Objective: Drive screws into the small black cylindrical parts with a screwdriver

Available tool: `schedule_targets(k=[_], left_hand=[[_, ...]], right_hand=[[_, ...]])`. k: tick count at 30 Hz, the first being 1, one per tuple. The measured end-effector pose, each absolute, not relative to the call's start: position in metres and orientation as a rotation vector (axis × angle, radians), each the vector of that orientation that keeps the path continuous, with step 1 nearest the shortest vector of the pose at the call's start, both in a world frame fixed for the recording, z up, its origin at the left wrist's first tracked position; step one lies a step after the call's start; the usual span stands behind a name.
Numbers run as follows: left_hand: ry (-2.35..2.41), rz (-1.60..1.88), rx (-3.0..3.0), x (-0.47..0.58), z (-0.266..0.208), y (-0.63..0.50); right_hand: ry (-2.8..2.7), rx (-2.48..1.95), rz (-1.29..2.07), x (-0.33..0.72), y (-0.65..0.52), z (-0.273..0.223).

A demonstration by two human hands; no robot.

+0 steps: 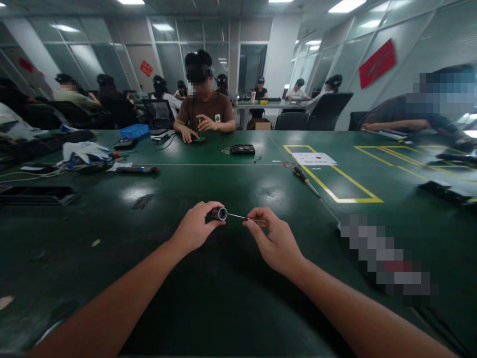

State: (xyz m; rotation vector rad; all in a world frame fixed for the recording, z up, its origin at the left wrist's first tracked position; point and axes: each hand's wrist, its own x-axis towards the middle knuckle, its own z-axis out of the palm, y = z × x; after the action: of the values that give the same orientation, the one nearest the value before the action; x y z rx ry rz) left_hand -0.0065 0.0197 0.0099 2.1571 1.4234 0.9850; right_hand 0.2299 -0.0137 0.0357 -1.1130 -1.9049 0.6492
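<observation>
Tube [221, 214]: dark, short, pale rim, ring-like open end turned twd camera & slightly R; held up over the bench [223, 308], all places below given from it.
L hand [194, 227]: L of tube, pinching it, thumb below & fingers on top (far-side fingers hidden, can't tell their grip).
R hand [274, 236]: R of tube, thumb + fingers closed on the thin driver [262, 222] by its handle.
Shaft [236, 216]: runs from R hand to tube's R edge; tip at/near rim, can't tell if touching, inside or just beside.
Tube hold: prob best firm but not squeezed, L wrist braced so the rim doesn't roll.
Driver angle: shaft looks nearly level; I'd line it up w/ whatever it meets b4 any force, light push first, slip twd L fingertips = main risk.
View: tilting the open end a bit more to camera would likely help check tip contact.
Big screwdriver [307, 181]: lies beyond tube, to its R, well apart; fine left there.
Black case [243, 149]: beyond tube, slightly R, nr the co-worker [204, 112].
</observation>
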Motion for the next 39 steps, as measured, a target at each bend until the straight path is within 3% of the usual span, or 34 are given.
schedule_targets(k=[19, 30, 39], left_hand=[[1.430, 0.980, 2.247, -0.004, 0.015, 0.018], [1.440, 1.024, 2.236, -0.002, 0.018, 0.017], [1.442, 1.033, 2.232, -0.003, 0.017, 0.015]], right_hand=[[-1.910, -1.105, 0.675, 0.230, -0.016, 0.037], [-1.291, -0.950, 1.394, 0.229, 0.004, 0.022], [-1.611, -1.033, 0.987, 0.230, -0.006, 0.024]])
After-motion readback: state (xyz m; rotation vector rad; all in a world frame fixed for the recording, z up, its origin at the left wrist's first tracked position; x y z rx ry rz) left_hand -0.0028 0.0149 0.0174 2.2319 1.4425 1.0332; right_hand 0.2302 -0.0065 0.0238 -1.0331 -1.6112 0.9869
